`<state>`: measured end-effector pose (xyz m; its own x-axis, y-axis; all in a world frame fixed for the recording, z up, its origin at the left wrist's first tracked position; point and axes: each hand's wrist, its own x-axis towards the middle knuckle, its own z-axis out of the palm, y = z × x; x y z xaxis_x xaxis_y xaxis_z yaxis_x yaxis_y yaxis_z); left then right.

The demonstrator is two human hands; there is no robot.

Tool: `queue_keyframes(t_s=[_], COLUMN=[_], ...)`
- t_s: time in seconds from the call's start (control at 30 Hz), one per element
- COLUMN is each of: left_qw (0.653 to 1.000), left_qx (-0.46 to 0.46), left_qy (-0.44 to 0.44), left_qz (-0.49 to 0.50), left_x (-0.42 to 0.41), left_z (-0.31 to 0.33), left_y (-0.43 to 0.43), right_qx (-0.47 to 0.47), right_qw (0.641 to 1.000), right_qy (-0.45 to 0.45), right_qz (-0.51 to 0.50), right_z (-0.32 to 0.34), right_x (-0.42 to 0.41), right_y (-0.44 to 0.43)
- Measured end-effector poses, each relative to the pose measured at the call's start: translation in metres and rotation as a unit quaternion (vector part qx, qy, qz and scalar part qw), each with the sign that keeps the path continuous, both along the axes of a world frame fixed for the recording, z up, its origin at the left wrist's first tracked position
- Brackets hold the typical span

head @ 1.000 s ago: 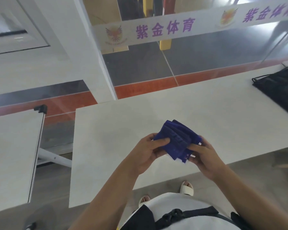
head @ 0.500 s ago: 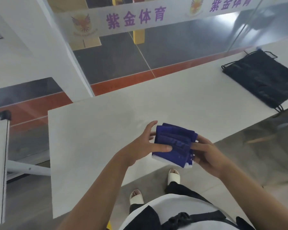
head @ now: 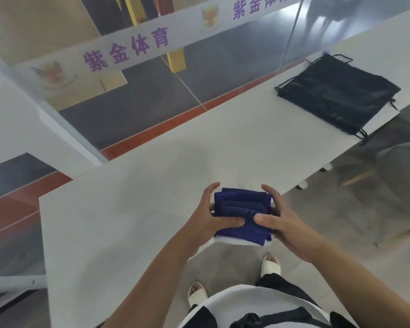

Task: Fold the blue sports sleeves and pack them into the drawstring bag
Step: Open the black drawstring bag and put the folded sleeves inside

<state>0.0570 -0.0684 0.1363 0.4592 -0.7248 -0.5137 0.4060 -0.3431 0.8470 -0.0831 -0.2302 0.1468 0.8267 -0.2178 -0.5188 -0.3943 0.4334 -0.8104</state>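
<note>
Two-handed grip on folded blue fabric sports sleeves (head: 242, 209)
My left hand (head: 206, 221) and right hand (head: 284, 223) pinch them, thumbs on top.

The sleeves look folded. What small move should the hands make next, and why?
Probably carry the folded blue sleeves rightward to the drawstring bag. The left hand and right hand both grip them at the near edge of the table; the bag lies flat, apart, far right.

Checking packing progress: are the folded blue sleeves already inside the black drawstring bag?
No, the left hand and right hand hold the folded blue sleeves, while the black drawstring bag lies flat on the table, apart.
</note>
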Motion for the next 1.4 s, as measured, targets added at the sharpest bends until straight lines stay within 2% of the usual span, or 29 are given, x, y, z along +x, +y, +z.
queue_keyframes(t_s=[0.1,0.27,0.47,0.57,0.87,1.0,1.07,1.17,1.2,1.27,1.4], left_qw=[1.000,0.999,0.999,0.998,0.981,0.945,0.939,0.949,0.937,0.889,0.743], left_qx=[0.008,0.003,-0.009,-0.003,0.021,0.026,0.038,0.111,0.130,0.145,0.145], left_qy=[-0.012,-0.050,-0.007,-0.012,-0.005,-0.002,-0.043,-0.204,-0.266,-0.382,-0.562], left_qz=[0.018,0.002,-0.053,-0.068,-0.195,-0.325,-0.338,-0.211,-0.186,-0.209,-0.333], left_x=[-0.013,-0.037,-0.054,-0.058,-0.032,0.018,0.054,0.112,0.130,0.158,0.184], left_z=[0.006,0.009,0.006,0.005,0.003,-0.003,-0.009,-0.030,-0.041,-0.067,-0.105], left_y=[-0.045,-0.135,-0.218,-0.248,-0.358,-0.411,-0.442,-0.495,-0.513,-0.548,-0.611], right_qx=[-0.031,-0.009,0.015,0.041,0.021,0.048,0.062,0.054,0.045,0.022,0.007], right_qw=[0.999,0.993,0.988,0.987,0.963,0.954,0.950,0.945,0.943,0.940,0.936], right_qy=[-0.011,-0.015,-0.032,-0.039,-0.032,-0.039,-0.041,-0.023,-0.014,0.016,0.064], right_qz=[-0.005,-0.120,-0.151,-0.148,-0.267,-0.293,-0.303,-0.321,-0.328,-0.341,-0.346], right_z=[0.004,-0.004,-0.017,-0.022,-0.032,-0.029,-0.027,-0.024,-0.024,-0.027,-0.034], right_x=[-0.014,-0.041,-0.072,-0.083,-0.076,-0.059,-0.051,-0.039,-0.036,-0.029,-0.022], right_y=[-0.038,-0.117,-0.200,-0.223,-0.301,-0.344,-0.364,-0.391,-0.399,-0.412,-0.427])
